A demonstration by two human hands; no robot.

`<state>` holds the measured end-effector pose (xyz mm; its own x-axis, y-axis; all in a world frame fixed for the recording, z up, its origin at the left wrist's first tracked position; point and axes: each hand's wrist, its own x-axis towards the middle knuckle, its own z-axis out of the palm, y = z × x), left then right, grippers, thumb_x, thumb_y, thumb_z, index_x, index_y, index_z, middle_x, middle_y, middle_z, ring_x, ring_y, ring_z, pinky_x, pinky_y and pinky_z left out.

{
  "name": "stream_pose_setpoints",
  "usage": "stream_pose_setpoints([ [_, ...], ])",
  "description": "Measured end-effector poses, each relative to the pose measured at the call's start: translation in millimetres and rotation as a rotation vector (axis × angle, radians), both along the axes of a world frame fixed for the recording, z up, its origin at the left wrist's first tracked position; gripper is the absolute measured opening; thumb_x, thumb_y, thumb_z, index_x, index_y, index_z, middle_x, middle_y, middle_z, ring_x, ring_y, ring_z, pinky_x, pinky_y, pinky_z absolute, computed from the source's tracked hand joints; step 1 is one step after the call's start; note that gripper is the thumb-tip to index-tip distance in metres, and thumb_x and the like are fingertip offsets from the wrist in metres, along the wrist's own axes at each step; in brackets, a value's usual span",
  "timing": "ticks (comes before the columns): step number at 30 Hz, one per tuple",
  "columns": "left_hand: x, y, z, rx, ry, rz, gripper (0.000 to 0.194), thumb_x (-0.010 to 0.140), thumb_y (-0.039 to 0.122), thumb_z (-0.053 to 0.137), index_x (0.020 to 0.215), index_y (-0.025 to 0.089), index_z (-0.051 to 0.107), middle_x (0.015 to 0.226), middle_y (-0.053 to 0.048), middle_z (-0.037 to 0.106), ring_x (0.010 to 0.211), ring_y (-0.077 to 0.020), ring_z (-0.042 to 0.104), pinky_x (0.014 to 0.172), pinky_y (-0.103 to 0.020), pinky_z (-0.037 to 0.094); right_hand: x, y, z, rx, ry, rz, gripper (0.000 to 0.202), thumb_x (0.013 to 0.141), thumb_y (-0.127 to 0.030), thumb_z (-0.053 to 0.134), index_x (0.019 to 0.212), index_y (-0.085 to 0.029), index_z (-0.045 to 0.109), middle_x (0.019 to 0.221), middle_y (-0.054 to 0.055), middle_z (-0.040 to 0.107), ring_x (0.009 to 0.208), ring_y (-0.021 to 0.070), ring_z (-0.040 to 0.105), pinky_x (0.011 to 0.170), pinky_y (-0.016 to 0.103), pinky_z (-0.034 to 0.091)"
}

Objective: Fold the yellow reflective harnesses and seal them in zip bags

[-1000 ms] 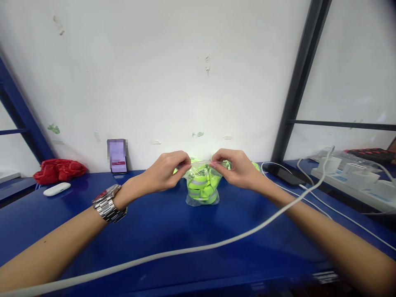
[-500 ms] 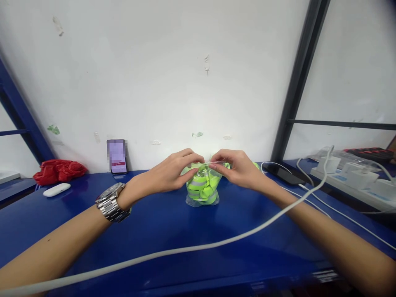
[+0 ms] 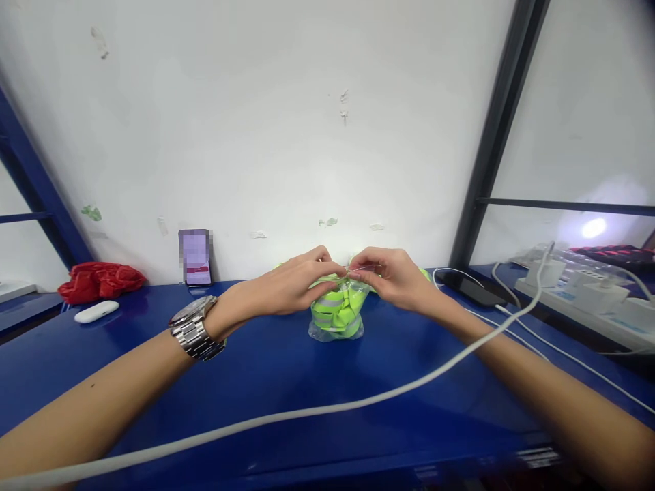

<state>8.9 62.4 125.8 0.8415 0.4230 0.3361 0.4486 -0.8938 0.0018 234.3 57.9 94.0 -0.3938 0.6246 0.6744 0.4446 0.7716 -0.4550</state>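
A clear plastic bag (image 3: 335, 334) stands on the blue table, holding a folded fluorescent yellow-green item with silver-grey bands (image 3: 338, 310). At its top edge, my left hand (image 3: 301, 283), with a metal watch on the wrist, pinches the plastic between thumb and fingers. My right hand (image 3: 391, 276) grips the same edge from the other side, fingertips almost touching those of the left. More yellow-green material shows behind both hands, mostly covered by them.
A thick white cable (image 3: 327, 409) crosses in front of my arms. Leftward are a red crumpled bundle (image 3: 102, 281), a white earbud case (image 3: 97, 311) and a propped phone (image 3: 196, 259). Another phone (image 3: 471, 290), a power strip with chargers (image 3: 593, 293) and thin cables lie right.
My left hand has moved right along the bag's top edge, closing the gap to my right hand. The right hand has hardly moved. A bright light spot now shows at the right.
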Motion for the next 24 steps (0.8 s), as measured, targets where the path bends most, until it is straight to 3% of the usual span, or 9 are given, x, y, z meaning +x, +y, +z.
stream_pose_setpoints([
  [6, -0.9, 0.6, -4.9, 0.137, -0.052, -0.03, 0.032, 0.097, 0.025, 0.043, 0.126, 0.018, 0.054, 0.101, -0.008, 0.055, 0.078, -0.0141, 0.053, 0.07, -0.027, 0.043, 1.4, 1.6, 0.5, 0.032, -0.034, -0.034, 0.009, 0.085, -0.023, 0.06, 0.086, -0.017, 0.067, 0.08, 0.004, 0.069, 0.072, 0.0158, 0.062, 0.064, 0.028, 0.049],
  [12, 0.3, -2.0, -5.7, 0.169, -0.062, -0.007, 0.028, 0.096, 0.022, 0.044, 0.118, 0.015, 0.059, 0.098, -0.009, 0.056, 0.074, -0.0137, 0.054, 0.067, -0.027, 0.044, 1.7, 1.9, -0.1, 0.042, -0.045, -0.056, 0.011, 0.085, -0.023, 0.06, 0.091, -0.018, 0.068, 0.088, 0.004, 0.07, 0.079, 0.0165, 0.064, 0.066, 0.028, 0.05],
  [17, 0.5, -1.2, -8.2, 0.128, -0.048, 0.009, 0.024, 0.097, 0.023, 0.041, 0.112, 0.017, 0.059, 0.098, -0.008, 0.051, 0.073, -0.0128, 0.05, 0.065, -0.028, 0.042, 1.9, 2.5, -2.2, 0.054, -0.034, -0.055, 0.012, 0.085, -0.021, 0.06, 0.092, -0.018, 0.068, 0.089, 0.005, 0.07, 0.079, 0.0166, 0.064, 0.067, 0.029, 0.049],
  [24, 4.0, 5.1, -1.0, 0.029, -0.031, -0.05, 0.021, 0.089, 0.011, 0.044, 0.083, 0.015, 0.064, 0.096, -0.006, 0.044, 0.073, -0.0118, 0.046, 0.065, -0.027, 0.042, -1.5, 0.7, -1.0, 0.061, -0.023, -0.037, 0.01, 0.084, -0.017, 0.059, 0.085, -0.016, 0.068, 0.081, 0.003, 0.07, 0.07, 0.0144, 0.061, 0.064, 0.028, 0.046],
])
